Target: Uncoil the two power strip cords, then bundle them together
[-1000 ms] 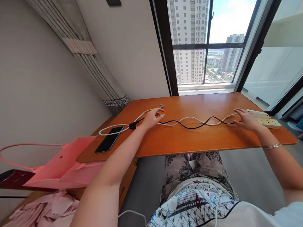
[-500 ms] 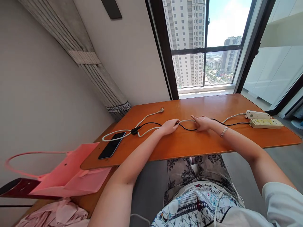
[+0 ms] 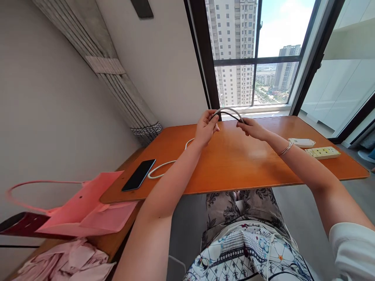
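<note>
head | left hand and right hand each pinch the arched white and black cables | glossy orange wooden counter beneath | flat black phone at left

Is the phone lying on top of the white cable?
No. The phone lies flat on the table beside the white cable, whose loop curves past its far end.

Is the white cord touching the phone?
Apart. The head view shows bare orange table between the white cord loop and the phone.
</note>
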{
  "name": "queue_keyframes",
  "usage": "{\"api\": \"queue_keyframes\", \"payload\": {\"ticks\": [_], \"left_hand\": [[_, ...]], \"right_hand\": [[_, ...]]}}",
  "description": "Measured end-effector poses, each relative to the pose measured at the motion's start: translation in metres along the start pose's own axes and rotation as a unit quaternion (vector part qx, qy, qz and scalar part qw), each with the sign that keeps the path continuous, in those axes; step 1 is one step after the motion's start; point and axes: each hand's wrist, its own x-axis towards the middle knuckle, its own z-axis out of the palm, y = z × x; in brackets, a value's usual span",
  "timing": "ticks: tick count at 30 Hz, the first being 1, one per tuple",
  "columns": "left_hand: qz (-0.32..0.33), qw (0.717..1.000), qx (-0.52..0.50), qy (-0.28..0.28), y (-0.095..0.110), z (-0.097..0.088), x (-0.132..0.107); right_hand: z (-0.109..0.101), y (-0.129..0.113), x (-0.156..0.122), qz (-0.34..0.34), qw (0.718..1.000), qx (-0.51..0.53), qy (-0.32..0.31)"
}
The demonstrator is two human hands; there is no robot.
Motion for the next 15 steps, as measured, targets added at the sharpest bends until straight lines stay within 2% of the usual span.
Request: {"api": "queue_keyframes", "payload": {"ticks": [4,7,10,15], "left_hand": [[0.03,0.999,0.012,0.02,0.017,0.012,0.015],[0.034,0.999,0.035,-0.018,0.02,0.018,0.02],[0.021,0.996,0.053,-0.065,0.012,0.017,0.02],[-0.081,0.988,0.061,-0.117,-0.017,0.009,0.006]], "right_hand": [[-0.012,-0.038,0.006,-0.038,0.987,0.151,0.027],[-0.015,-0.062,0.014,-0.068,0.973,0.217,0.045],[-0.016,-0.084,0.025,-0.08,0.956,0.266,0.091],[-0.027,-0.119,0.044,-0.087,0.916,0.351,0.176]]}}
